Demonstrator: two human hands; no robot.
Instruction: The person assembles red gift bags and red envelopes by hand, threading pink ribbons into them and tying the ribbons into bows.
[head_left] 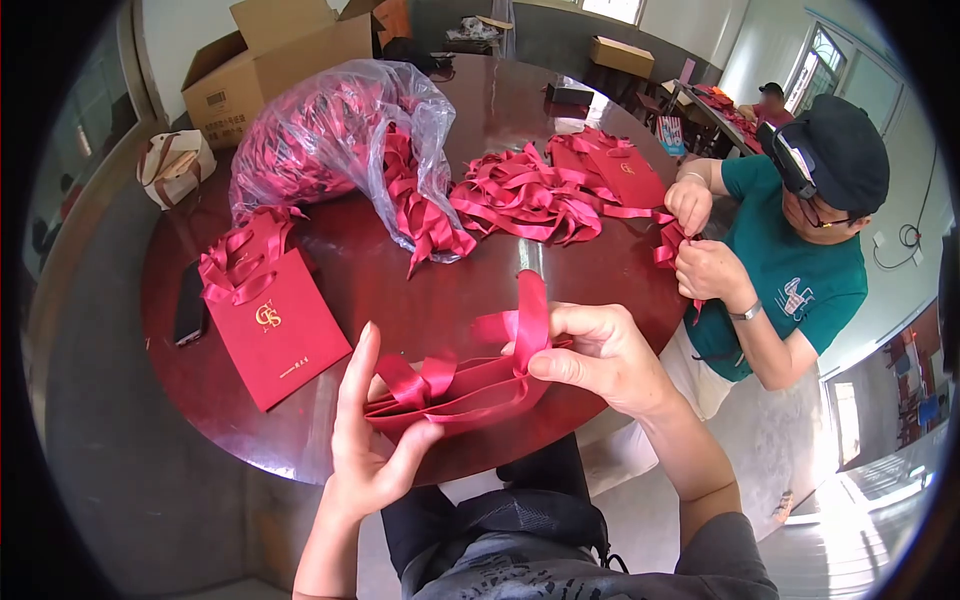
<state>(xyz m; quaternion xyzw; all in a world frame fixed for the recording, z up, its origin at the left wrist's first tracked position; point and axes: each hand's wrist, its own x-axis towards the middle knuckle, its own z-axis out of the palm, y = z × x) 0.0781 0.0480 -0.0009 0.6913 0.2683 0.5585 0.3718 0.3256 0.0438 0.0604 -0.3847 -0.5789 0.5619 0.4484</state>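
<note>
A red paper bag (470, 400) with ribbon handles is held over the near edge of the table, its top opening facing me. My left hand (375, 440) grips its left end, thumb on the near side and fingers at the far side. At the right end, my right hand (595, 355) pinches a red ribbon (532, 315) between thumb and fingers beside the bag's rim. Another ribbon loop (420, 380) stands up at the bag's left part. To the left, a finished-looking red bag (280, 325) with gold lettering lies on the table.
On the round table (400, 300) are a clear plastic sack (320, 130) of red ribbons, a loose ribbon pile (530, 195), more red bags (620, 170) and a dark phone (190, 305). A co-worker (800, 240) at the right handles red ribbon. A cardboard box (280, 70) stands behind.
</note>
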